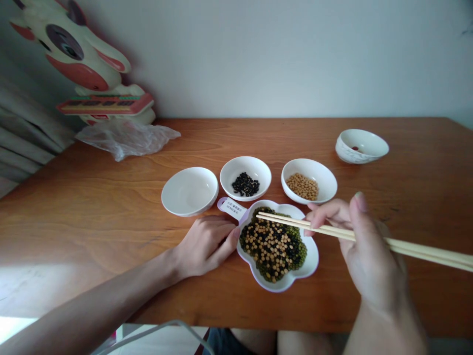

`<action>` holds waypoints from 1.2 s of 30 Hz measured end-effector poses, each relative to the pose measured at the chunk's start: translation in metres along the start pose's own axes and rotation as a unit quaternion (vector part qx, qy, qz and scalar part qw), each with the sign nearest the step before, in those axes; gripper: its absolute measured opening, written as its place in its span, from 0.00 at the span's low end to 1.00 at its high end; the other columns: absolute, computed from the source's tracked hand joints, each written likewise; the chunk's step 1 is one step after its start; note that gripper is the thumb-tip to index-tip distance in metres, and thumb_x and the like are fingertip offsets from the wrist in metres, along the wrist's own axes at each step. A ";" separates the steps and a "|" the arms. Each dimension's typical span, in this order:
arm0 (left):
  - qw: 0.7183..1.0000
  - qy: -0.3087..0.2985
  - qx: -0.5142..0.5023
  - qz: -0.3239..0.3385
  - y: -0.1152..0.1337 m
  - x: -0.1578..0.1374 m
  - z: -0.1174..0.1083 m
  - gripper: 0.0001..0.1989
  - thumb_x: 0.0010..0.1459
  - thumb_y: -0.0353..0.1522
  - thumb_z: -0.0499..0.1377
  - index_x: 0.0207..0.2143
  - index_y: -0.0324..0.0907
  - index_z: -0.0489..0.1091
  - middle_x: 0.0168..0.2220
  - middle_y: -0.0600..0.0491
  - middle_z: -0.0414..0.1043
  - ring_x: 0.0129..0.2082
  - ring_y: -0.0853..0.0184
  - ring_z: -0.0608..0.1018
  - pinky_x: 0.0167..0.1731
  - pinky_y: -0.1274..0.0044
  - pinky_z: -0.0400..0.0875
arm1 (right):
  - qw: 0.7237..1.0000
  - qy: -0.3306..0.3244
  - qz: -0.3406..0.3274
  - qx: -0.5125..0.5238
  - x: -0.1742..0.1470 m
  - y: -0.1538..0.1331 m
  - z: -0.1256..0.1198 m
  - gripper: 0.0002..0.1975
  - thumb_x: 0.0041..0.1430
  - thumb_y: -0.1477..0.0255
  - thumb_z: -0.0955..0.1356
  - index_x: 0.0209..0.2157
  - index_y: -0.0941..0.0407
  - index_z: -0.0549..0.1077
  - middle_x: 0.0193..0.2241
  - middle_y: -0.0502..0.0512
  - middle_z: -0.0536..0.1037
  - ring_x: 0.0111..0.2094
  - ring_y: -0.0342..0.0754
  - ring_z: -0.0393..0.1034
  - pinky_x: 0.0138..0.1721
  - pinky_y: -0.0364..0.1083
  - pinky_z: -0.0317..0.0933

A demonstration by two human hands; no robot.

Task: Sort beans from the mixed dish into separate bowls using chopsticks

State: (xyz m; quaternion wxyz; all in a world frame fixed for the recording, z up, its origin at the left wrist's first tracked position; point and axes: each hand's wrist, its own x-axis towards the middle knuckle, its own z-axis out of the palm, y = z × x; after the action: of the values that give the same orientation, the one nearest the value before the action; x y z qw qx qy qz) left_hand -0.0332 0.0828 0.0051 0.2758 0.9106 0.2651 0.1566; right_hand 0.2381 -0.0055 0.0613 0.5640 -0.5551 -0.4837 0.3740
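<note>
**Two bowls stocked, plenty left in the flower dish**

And here we are, mid-sort by the look of it! Black beans (246,185) gather in the middle bowl (228,176), yellow beans (303,187) in the right-hand bowl (328,186), while the left bowl (190,192) shows only its white inside. The flower-shaped dish (309,264), front and centre, holds plenty: black and yellow mixed over green beans (302,251). I'd call it well short of done.

The right hand (373,268) grips the chopsticks (428,252), tips over the dish's far left part; whether they pinch a bean, I can't tell. The left hand (209,244), fingers loosely curled, steadies the dish's rim by the handle (232,209).

Now the room! That handle points tight between left and middle bowls, and the right-hand bowl crowds the dish's far side. Only a strip of wood separates dish from the table's (111,222) near edge. Wide bare wood stretches left.
</note>
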 end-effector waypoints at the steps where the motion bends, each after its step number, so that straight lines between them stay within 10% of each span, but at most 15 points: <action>1: 1.000 -0.004 -0.005 0.000 0.000 0.000 0.000 0.19 0.76 0.34 0.45 0.29 0.43 0.61 0.27 0.53 0.69 0.27 0.67 0.68 0.34 0.72 0.61 | 1.000 0.000 -0.019 -0.022 -0.001 0.000 -0.001 0.32 0.76 0.52 0.55 0.29 0.52 0.80 0.29 0.54 0.79 0.39 0.53 0.74 0.57 0.53 0.57; 14: 1.000 -0.022 -0.019 0.006 -0.002 0.002 -0.001 0.20 0.75 0.35 0.44 0.26 0.43 0.59 0.27 0.52 0.70 0.28 0.66 0.68 0.35 0.72 0.62 | 0.989 -0.026 -0.099 -0.109 0.005 0.014 -0.004 0.31 0.77 0.53 0.55 0.29 0.54 0.77 0.28 0.52 0.78 0.31 0.46 0.72 0.34 0.46 0.60; 36: 0.993 -0.040 0.005 -0.107 0.010 0.012 -0.002 0.23 0.75 0.39 0.44 0.24 0.42 0.56 0.23 0.55 0.65 0.22 0.71 0.63 0.28 0.73 0.55 | 0.977 0.019 -0.180 -0.114 0.001 0.008 -0.013 0.30 0.78 0.62 0.56 0.25 0.55 0.76 0.24 0.53 0.79 0.27 0.44 0.74 0.28 0.45 0.60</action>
State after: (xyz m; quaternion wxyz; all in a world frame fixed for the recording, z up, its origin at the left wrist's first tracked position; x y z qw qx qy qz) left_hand -0.0206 0.0839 0.0144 0.2968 0.8840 0.3503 0.0884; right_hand 0.2518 -0.0072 0.0547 0.5642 -0.5266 -0.6042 0.1982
